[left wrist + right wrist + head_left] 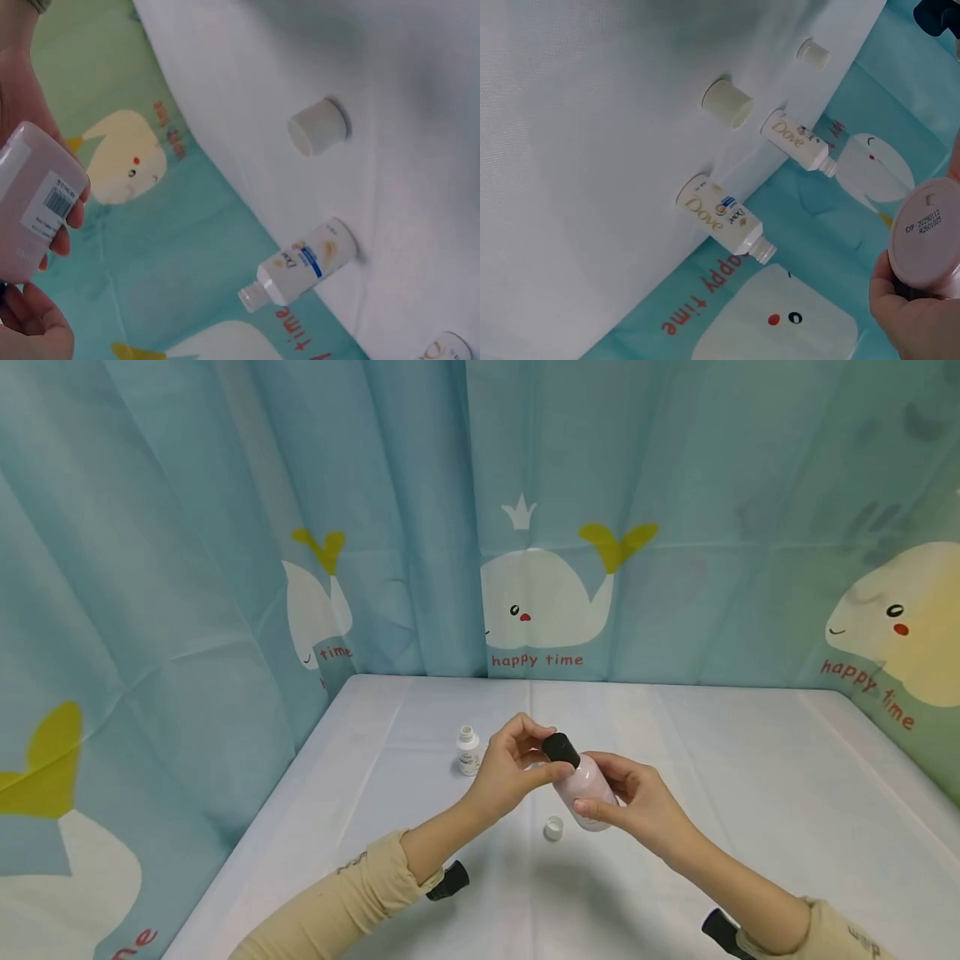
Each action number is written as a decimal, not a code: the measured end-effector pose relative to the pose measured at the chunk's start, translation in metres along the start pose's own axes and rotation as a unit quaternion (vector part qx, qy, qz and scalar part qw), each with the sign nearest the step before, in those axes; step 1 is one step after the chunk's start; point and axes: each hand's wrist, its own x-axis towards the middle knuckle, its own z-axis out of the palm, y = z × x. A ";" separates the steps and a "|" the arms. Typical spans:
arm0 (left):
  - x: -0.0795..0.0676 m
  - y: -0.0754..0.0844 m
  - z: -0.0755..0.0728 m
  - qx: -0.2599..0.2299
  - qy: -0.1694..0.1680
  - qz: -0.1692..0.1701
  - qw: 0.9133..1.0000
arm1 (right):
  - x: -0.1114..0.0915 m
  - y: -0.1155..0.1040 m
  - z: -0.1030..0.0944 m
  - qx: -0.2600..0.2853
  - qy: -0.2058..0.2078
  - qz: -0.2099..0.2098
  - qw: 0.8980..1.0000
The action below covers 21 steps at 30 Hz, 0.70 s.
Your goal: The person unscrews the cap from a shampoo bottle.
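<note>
Both hands are on a pink bottle [587,787] with a black cap [559,749], held tilted above the table. My left hand [513,760] pinches the cap between thumb and fingers. My right hand [637,793] grips the bottle's body, thumb on the near side. A barcode label [54,206] shows in the left wrist view. The right wrist view shows the bottle's round base [928,232] with printed characters.
Two white Dove bottles without caps, a larger one [716,214] and a smaller one [795,141], stand on the white table [420,718]. Two white caps, one larger [727,103] and one smaller [813,54], lie nearby. A blue whale-print curtain [420,527] surrounds the table.
</note>
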 end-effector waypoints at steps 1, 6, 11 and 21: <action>0.000 -0.001 0.001 0.001 0.001 0.001 1.000 | 0.000 0.000 0.000 0.001 0.000 0.002 1.000; 0.000 -0.003 0.004 0.015 0.009 -0.001 1.000 | 0.000 0.001 0.000 0.007 -0.002 0.012 1.000; 0.001 -0.003 0.007 0.019 0.013 0.001 1.000 | 0.000 0.001 -0.001 0.012 0.001 0.011 1.000; 0.005 -0.002 0.004 -0.029 -0.031 0.019 0.999 | -0.001 0.000 -0.003 0.006 0.011 0.016 1.000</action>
